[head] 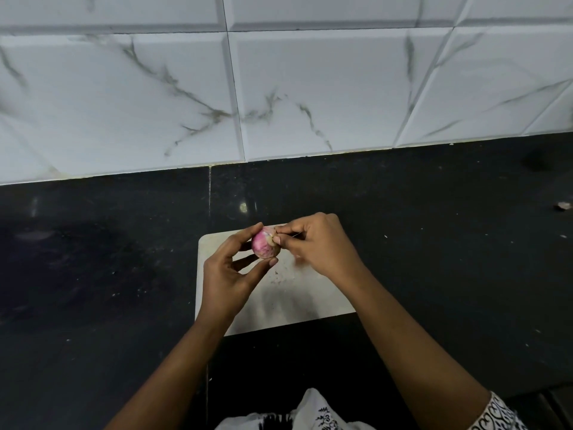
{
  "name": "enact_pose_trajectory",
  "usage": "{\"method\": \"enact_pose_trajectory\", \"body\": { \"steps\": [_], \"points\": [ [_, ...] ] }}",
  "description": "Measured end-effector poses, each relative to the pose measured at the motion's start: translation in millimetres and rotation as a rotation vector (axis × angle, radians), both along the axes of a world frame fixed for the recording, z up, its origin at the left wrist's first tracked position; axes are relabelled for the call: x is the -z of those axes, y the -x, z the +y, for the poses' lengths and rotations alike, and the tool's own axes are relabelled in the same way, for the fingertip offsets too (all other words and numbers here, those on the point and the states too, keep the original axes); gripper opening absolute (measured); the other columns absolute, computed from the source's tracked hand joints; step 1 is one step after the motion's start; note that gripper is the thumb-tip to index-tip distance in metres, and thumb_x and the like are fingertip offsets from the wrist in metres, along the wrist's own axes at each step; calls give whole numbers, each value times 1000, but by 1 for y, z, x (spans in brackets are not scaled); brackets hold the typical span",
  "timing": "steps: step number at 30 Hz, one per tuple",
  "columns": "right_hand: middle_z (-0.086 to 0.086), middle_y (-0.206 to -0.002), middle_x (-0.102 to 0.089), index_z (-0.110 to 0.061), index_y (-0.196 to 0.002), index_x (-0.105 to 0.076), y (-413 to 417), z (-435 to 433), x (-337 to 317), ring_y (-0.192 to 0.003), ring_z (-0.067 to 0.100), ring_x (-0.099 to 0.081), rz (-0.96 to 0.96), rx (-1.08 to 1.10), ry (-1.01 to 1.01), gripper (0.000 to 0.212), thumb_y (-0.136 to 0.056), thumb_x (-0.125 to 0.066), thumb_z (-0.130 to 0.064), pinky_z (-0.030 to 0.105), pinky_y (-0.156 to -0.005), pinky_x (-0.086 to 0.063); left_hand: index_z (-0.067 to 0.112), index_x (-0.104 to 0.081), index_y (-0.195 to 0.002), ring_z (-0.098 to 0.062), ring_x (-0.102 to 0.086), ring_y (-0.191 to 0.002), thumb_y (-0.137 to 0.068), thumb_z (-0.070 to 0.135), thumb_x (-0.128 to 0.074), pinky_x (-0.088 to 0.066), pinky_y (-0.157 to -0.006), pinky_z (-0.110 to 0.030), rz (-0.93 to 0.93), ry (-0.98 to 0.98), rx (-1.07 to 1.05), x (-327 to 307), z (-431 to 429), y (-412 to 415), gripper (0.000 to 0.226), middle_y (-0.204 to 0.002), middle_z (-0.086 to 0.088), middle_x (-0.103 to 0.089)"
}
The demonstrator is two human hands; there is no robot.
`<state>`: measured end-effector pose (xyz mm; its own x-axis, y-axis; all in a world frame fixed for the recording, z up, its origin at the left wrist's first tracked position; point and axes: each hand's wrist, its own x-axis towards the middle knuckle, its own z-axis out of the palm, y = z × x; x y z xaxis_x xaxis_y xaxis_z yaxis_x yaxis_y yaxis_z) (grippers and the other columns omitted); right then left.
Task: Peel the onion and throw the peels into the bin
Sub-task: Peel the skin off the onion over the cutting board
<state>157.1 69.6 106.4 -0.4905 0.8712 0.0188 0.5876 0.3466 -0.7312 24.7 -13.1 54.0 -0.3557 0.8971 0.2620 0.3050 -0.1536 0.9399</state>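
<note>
Status: peeling is under way and appears well advanced. The onion [265, 243] shows a glossy pink and white surface over most of its visible side, which suggests the dry outer skin is largely off. A pale remnant sits at its upper right end, under the right fingertips; whether this is skin or the stem stub cannot be told. Small flecks lie on the board [288, 293] below the onion. One loose scrap [562, 206] lies on the counter [93, 259], far right of the board. No bin is in view, so disposal of the peels is judged not yet done.

Onion position: held in the air above the far half of the board, not resting on it.

Left hand [231, 274]: partly closed around the onion. The thumb presses the lower side, the index finger curves over the top, and the remaining fingers support it from behind. The palm stays clear of the onion.

Right hand [319, 243]: closed in a pinch. Thumb and index fingertip meet at the onion's upper right end, on the pale remnant. A thin dark line projects from the pinch towards the knuckles; whether it is a blade or a strand of skin cannot be told.

Remaining work, as judged: remove the last remnant, gather the scraps, and carry them to the bin.
</note>
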Motion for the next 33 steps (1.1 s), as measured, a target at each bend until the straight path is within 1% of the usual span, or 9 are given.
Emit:
{"method": "enact_pose_trajectory", "body": {
  "steps": [3, 7, 15, 18, 22, 26, 28, 30, 33],
  "points": [
    [5, -105, -72, -13, -111, -67, 1, -2, -1, -91, 11, -65, -38, -13, -52, 29, -83, -66, -22, 15, -75, -46, 16, -60, -120, 2, -61, -98, -67, 21, -77, -54, -80, -17, 13, -11, 3, 0, 0, -1, 56, -111, 13, -61],
    [7, -98, -73, -11, -108, -69, 4, -8, 1, -88, 14, -66, -74, -18, -166, 27, -84, -65, -23, 23, -83, -52, 15, -61, -120, -1, -62, -98, -68, 14, -78, -53, -80, -16, -20, -14, -7, 2, 0, -3, 55, -112, 9, -63],
    [10, -89, -72, -6, -96, -69, 6, -11, 14, -79, 18, -65, -7, 13, -318, 25, -79, -70, -24, 32, -72, -55, 16, -61, -120, -15, -63, -101, -67, 18, -78, -56, -83, -26, -111, 12, 33, 7, 0, 0, 55, -113, 5, -65],
    [11, -84, -72, -5, -92, -69, 3, -9, 17, -74, 20, -65, -6, -20, -346, 26, -77, -72, -26, 38, -69, -56, 19, -62, -119, -13, -64, -99, -67, 17, -77, -56, -84, -28, -137, 33, 57, 8, 0, 3, 54, -108, 9, -67],
    [11, -75, -69, -4, -83, -68, -2, -4, 17, -66, 21, -63, -19, -103, -378, 20, -73, -75, -20, 39, -61, -56, 26, -62, -114, -13, -63, -98, -65, 17, -77, -57, -82, -29, -219, 62, 125, 6, 1, 7, 51, -108, 10, -68],
    [10, -72, -69, -4, -81, -70, -6, 1, 16, -63, 18, -63, 2, -150, -358, 16, -71, -75, -16, 35, -59, -56, 31, -67, -110, -12, -62, -97, -64, 16, -84, -56, -82, -30, -291, 78, 190, 7, 4, 12, 51, -105, 8, -70],
    [10, -76, -71, -4, -84, -71, -7, 3, 15, -66, 14, -62, 9, -147, -306, 16, -72, -74, -14, 30, -62, -56, 37, -68, -107, -13, -63, -99, -63, 23, -80, -56, -82, -30, -314, 84, 219, 8, 4, 15, 48, -107, 6, -70],
    [9, -78, -72, -5, -87, -72, -8, 4, 13, -67, 10, -62, 17, -147, -237, 16, -74, -74, -14, 24, -63, -54, 35, -68, -108, -20, -63, -103, -63, 24, -77, -55, -84, -33, -352, 92, 245, 10, 3, 16, 47, -111, 2, -69],
    [6, -74, -72, -7, -87, -73, -12, 8, 9, -63, 9, -66, 70, -151, -72, 12, -76, -72, -11, 22, -64, -56, 33, -69, -109, -25, -62, -109, -64, 21, -77, -54, -89, -37, -413, 115, 285, 13, 3, 19, 48, -115, -1, -68]
  ]
}}
